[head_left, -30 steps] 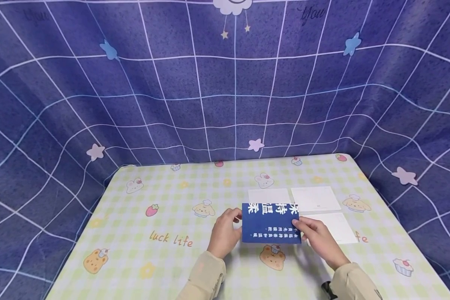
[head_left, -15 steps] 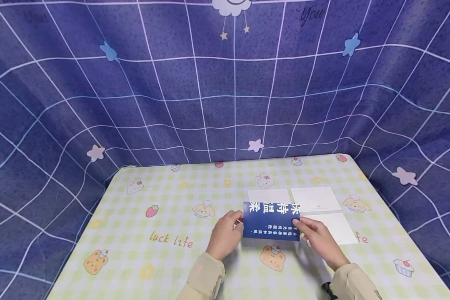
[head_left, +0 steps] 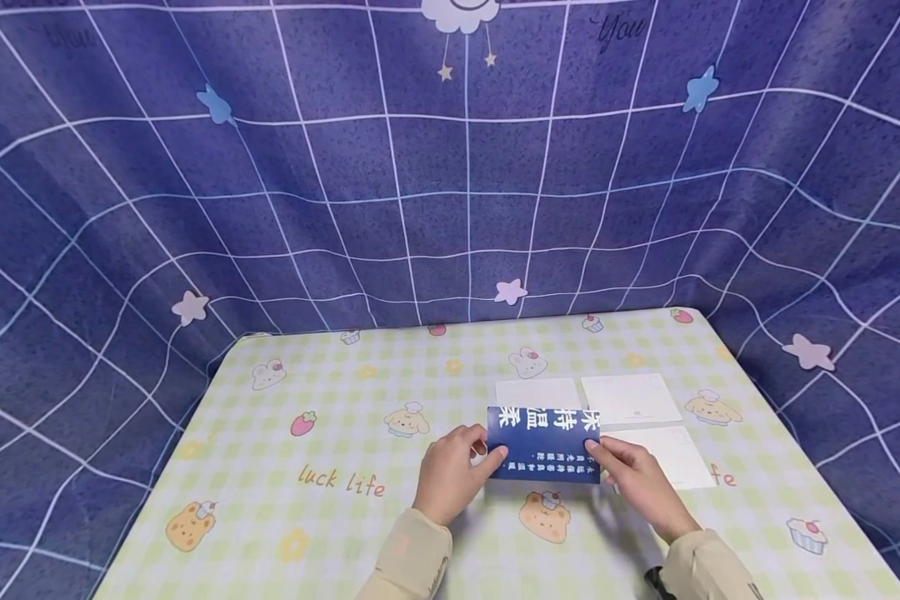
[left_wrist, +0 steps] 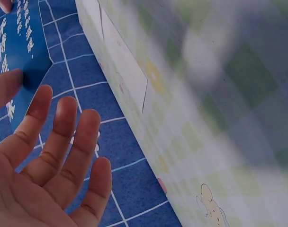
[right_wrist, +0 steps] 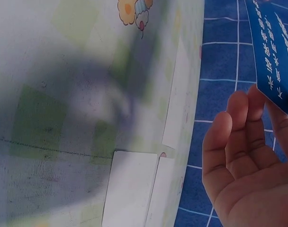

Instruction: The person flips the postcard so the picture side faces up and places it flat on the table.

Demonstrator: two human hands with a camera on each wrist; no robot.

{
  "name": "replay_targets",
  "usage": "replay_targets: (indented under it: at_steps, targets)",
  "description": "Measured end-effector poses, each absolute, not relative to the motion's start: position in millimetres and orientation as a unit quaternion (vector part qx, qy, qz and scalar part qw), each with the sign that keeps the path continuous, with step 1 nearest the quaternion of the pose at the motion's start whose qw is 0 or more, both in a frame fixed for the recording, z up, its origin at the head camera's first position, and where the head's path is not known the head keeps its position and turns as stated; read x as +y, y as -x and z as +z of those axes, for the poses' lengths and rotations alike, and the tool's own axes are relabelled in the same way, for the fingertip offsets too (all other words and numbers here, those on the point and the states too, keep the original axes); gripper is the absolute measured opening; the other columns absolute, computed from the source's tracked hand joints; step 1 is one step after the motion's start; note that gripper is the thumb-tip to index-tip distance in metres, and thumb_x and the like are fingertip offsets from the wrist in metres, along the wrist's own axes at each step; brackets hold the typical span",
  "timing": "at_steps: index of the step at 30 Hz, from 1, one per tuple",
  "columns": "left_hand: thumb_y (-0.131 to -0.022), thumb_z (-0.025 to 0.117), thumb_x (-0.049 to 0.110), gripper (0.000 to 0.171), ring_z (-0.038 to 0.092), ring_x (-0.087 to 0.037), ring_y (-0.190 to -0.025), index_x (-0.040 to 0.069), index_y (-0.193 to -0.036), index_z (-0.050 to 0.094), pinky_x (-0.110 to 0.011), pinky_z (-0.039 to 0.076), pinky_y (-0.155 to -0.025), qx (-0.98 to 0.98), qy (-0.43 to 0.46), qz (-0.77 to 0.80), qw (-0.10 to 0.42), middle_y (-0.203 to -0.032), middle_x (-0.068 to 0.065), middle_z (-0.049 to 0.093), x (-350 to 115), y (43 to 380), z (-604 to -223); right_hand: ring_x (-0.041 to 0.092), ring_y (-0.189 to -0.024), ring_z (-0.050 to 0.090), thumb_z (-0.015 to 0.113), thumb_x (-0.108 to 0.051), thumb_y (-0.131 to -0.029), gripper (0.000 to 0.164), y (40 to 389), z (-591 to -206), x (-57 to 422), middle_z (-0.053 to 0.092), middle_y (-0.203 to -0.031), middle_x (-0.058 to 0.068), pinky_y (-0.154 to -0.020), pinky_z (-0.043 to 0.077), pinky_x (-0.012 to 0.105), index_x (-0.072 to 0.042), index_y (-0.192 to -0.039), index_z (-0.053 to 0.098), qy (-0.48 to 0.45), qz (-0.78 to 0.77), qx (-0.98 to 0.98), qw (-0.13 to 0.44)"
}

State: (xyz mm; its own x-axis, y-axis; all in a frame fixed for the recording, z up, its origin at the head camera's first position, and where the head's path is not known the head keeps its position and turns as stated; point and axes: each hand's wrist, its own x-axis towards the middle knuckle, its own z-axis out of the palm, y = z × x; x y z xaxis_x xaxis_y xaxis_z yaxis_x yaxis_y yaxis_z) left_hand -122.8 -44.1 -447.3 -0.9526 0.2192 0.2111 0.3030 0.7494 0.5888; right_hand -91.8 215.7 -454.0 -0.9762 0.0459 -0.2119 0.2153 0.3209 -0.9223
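Observation:
A blue postcard with white Chinese characters, upside down from this side, is held up over the near-middle of the table. My right hand pinches its right edge, thumb on the printed face. At the opposite edge my left hand pinches the postcard, its thumb lying over the lower left corner. In the left wrist view the other left fingers spread loosely below the postcard. The right wrist view shows the right fingers loosely bent beside the postcard's corner.
Behind and right of the postcard lie white cards: one at the back right, one nearer, and one partly covered from view. A green-checked cloth covers the table. A blue gridded curtain hangs behind and at both sides.
My left thumb has moved from beside the postcard's left edge onto its printed face. The postcard has tilted slightly and shifted a little; the right hand keeps its pinch.

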Motion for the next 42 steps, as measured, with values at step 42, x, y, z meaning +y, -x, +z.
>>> replay_targets:
  at_steps: [42]
  targets:
    - [-0.089,0.077,0.037,0.031,0.049,-0.009,-0.064,0.018,-0.073,0.059,-0.031,0.040,-0.065,-0.946,0.112,-0.292,0.081,-0.077,0.003,0.061,-60.5,124.5,-444.8,0.011,-0.084,0.061,0.073,-0.028,-0.095,0.015,97.7,-453.3,198.7,0.070,-0.088,-0.006,-0.079,0.051,0.029,-0.017,-0.087,0.078,0.000,-0.450,0.890,-0.077]
